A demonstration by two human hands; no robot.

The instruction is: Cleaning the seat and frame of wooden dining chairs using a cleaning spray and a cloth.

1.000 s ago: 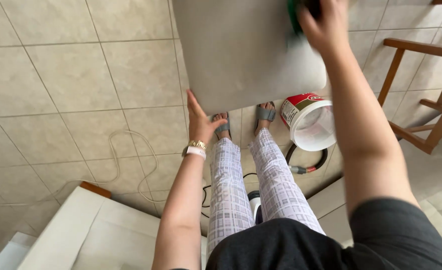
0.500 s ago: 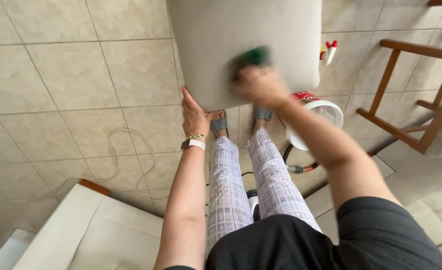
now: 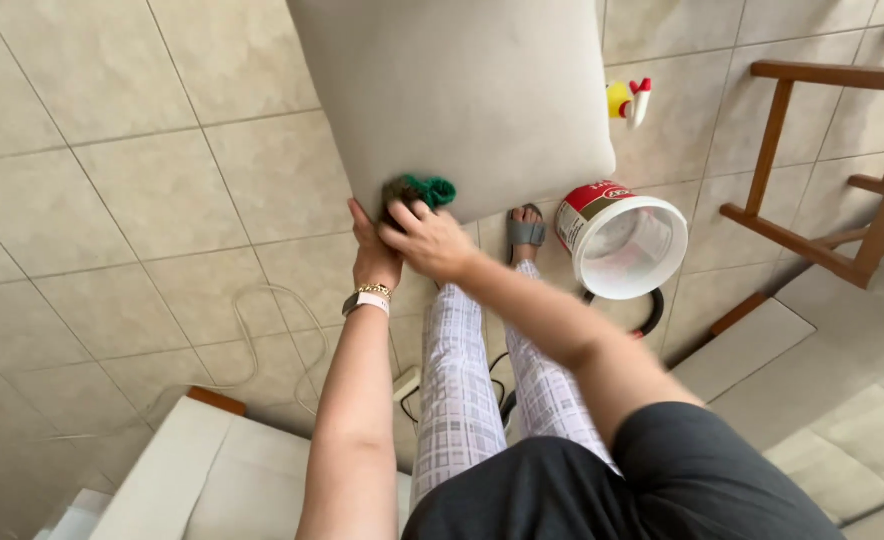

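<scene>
Far left I see pale floor tiles (image 3: pixel 112 180) and a thin white cord (image 3: pixel 262 330) looping across them; a white cushion (image 3: pixel 192 470) with a wooden edge sits at the bottom left.

Left hand (image 3: pixel 370 255): flat and open, fingers pointing up, palm pressed against the near lower corner of the big grey cushion (image 3: pixel 462 90). It clamps nothing, it just braces the corner. Watch and bracelet on that wrist.

Right hand (image 3: pixel 430 240): crossed over, just beside the left. Fingers curled down on a green cloth (image 3: pixel 424 190), pressing it to the grey cushion's lower edge. I read that as a closed grip on the cloth, though how far the fingers wrap I cannot tell. The cloth is bunched at that near left corner, touching the fabric.

My read: a scrubbing stroke is in hand, now at the bottom corner. Next move would call for steady bracing from the left and firm cloth pressure without slipping off the edge.

Further right: one sandal (image 3: pixel 527 230) shows under the cushion, then a white bucket (image 3: pixel 627 245) with a red label band, tipped toward me, a black hose (image 3: pixel 647 315) behind it. A yellow spray bottle (image 3: pixel 627 100) lies on the tiles past the cushion. Wooden chair frame (image 3: pixel 822 170) at far right.
</scene>
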